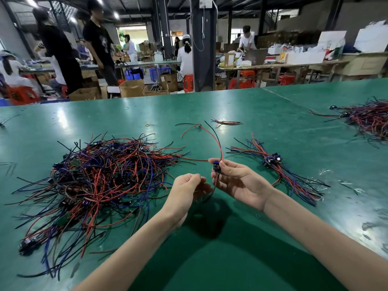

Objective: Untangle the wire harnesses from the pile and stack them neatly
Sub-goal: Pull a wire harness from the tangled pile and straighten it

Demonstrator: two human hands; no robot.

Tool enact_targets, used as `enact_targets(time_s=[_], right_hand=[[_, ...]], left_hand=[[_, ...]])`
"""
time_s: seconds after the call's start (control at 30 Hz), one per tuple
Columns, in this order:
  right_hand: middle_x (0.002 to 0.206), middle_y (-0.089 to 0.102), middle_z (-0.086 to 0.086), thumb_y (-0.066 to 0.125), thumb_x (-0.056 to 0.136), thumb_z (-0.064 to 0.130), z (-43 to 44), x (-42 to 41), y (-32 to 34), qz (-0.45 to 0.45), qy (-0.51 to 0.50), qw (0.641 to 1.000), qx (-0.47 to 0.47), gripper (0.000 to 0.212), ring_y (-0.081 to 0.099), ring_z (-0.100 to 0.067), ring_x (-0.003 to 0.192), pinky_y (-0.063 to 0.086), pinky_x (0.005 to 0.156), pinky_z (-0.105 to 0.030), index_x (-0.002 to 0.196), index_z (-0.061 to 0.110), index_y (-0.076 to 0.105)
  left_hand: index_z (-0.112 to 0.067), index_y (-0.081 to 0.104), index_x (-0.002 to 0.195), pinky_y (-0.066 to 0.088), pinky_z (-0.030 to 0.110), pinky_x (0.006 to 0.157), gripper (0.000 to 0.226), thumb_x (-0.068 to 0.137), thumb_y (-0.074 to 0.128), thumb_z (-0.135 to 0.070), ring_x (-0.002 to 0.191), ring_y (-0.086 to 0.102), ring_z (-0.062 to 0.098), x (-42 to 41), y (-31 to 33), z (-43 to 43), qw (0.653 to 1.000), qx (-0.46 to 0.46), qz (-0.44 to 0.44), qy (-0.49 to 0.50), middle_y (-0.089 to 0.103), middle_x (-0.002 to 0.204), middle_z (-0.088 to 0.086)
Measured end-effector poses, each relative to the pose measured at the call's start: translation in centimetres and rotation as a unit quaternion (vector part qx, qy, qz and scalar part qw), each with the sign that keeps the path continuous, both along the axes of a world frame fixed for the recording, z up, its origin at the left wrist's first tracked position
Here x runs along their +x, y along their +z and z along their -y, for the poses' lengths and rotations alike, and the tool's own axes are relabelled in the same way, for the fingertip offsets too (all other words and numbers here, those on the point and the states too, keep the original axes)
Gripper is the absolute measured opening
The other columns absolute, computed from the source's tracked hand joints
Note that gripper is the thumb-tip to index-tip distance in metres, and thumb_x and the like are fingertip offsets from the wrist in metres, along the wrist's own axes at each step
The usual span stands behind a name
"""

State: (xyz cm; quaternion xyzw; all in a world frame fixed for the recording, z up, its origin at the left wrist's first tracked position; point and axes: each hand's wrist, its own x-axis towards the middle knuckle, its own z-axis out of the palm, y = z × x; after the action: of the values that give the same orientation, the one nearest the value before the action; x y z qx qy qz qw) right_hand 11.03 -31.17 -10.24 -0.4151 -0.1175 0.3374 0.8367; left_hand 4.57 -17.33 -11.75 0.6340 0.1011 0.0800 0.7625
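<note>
Seen from the head camera, the person's right hand is pinching one wire harness by its blue connector, above the green table. Its red and black leads are arching up and away. The left hand is curling beside the lower tails; I cannot tell whether it is gripping one. The tangled pile is lying to the left and the neat stack to the right. This harness looks nearly freed. Next, I judge, its leads need straightening before it goes on the stack, connector matching the others.
</note>
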Motion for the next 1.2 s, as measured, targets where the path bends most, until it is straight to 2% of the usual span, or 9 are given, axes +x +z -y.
enact_targets(time_s=[0.07, 0.17, 0.23, 0.33, 0.5, 0.6, 0.8, 0.9, 1.2], right_hand=[[0.073, 0.063, -0.002, 0.059, 0.073, 0.008, 0.1, 0.2, -0.1, 0.021, -0.021, 0.998, -0.047, 0.024, 0.065, -0.013, 0.062, 0.055, 0.059, -0.021, 0.095, 0.005, 0.070], [0.073, 0.067, 0.004, 0.064, 0.069, 0.012, 0.3, 0.3, -0.2, 0.073, -0.048, 0.987, -0.134, 0.028, 0.055, -0.005, 0.058, 0.041, 0.058, -0.017, 0.096, 0.012, 0.070], [0.072, 0.068, 0.004, 0.065, 0.067, 0.012, 0.3, 0.3, -0.3, 0.075, -0.060, 0.984, -0.147, 0.028, 0.051, -0.006, 0.056, 0.035, 0.059, -0.019, 0.095, 0.013, 0.070], [0.074, 0.069, 0.000, 0.067, 0.067, 0.010, 0.3, 0.3, -0.4, 0.047, -0.071, 0.988, -0.132, 0.025, 0.055, -0.010, 0.055, 0.045, 0.056, -0.020, 0.092, 0.010, 0.069], [0.069, 0.069, 0.000, 0.061, 0.083, 0.007, 0.3, 0.4, -0.5, 0.013, -0.065, 0.991, -0.112, 0.008, 0.061, -0.009, 0.055, 0.054, 0.055, -0.020, 0.086, 0.008, 0.069], [0.070, 0.069, -0.001, 0.065, 0.074, 0.014, 0.4, 0.5, -0.3, 0.013, -0.062, 0.991, -0.117, 0.014, 0.063, -0.011, 0.059, 0.056, 0.059, -0.021, 0.086, 0.006, 0.069], [0.066, 0.068, -0.003, 0.068, 0.070, 0.004, 0.2, 0.4, -0.7, 0.050, -0.086, 0.983, -0.152, 0.016, 0.059, -0.010, 0.052, 0.054, 0.054, -0.020, 0.086, 0.006, 0.069], [0.065, 0.067, -0.003, 0.070, 0.068, 0.004, -0.1, -0.1, -1.0, 0.075, -0.075, 0.981, -0.164, 0.015, 0.058, -0.011, 0.051, 0.054, 0.055, -0.020, 0.083, 0.007, 0.070], [0.059, 0.066, -0.004, 0.065, 0.079, -0.005, 0.0, 0.2, -0.6, 0.060, -0.122, 0.977, -0.164, 0.007, 0.053, -0.006, 0.047, 0.048, 0.049, -0.015, 0.081, 0.000, 0.068]], left_hand=[[-0.008, 0.059, 0.062, 0.049, 0.034, 0.072, 0.039, 0.097, 0.041, -0.006, 0.055, 0.063, 0.017, -0.4, 0.4, 0.5, 0.998, -0.039, -0.007, -0.041, 0.065, 0.061, 0.005], [-0.005, 0.053, 0.072, 0.055, 0.032, 0.054, 0.034, 0.101, 0.039, -0.016, 0.053, 0.062, 0.023, -0.6, 0.9, 1.2, 0.991, -0.111, -0.037, -0.071, 0.063, 0.062, 0.010], [-0.003, 0.053, 0.084, 0.054, 0.028, 0.049, 0.025, 0.100, 0.042, -0.018, 0.051, 0.061, 0.019, -0.9, 0.9, 1.4, 0.991, -0.083, -0.042, -0.093, 0.064, 0.066, 0.010], [-0.002, 0.053, 0.092, 0.052, 0.021, 0.050, 0.008, 0.096, 0.046, -0.003, 0.050, 0.060, 0.013, -1.3, 0.7, 1.3, 0.991, -0.046, -0.021, -0.124, 0.063, 0.069, 0.008], [0.000, 0.054, 0.091, 0.052, 0.022, 0.050, 0.012, 0.097, 0.043, 0.001, 0.050, 0.059, 0.013, -1.5, 1.0, 1.1, 0.988, -0.047, -0.021, -0.146, 0.063, 0.064, 0.006], [0.000, 0.054, 0.089, 0.053, 0.024, 0.050, 0.014, 0.097, 0.042, 0.003, 0.049, 0.060, 0.015, -1.6, 1.2, 1.0, 0.986, -0.042, -0.030, -0.157, 0.062, 0.063, 0.007], [0.002, 0.055, 0.095, 0.057, 0.032, 0.054, 0.015, 0.097, 0.048, -0.011, 0.056, 0.064, 0.021, -1.4, 1.3, 1.1, 0.986, -0.059, -0.053, -0.149, 0.064, 0.072, 0.009], [0.000, 0.056, 0.093, 0.055, 0.029, 0.051, 0.014, 0.094, 0.055, -0.014, 0.055, 0.064, 0.017, -1.4, 1.1, 1.1, 0.990, -0.048, -0.049, -0.124, 0.065, 0.078, 0.010], [-0.004, 0.052, 0.080, 0.051, 0.028, 0.044, 0.013, 0.093, 0.054, -0.006, 0.047, 0.060, 0.019, -1.2, 0.8, 0.8, 0.989, -0.034, -0.079, -0.122, 0.060, 0.064, 0.011]])
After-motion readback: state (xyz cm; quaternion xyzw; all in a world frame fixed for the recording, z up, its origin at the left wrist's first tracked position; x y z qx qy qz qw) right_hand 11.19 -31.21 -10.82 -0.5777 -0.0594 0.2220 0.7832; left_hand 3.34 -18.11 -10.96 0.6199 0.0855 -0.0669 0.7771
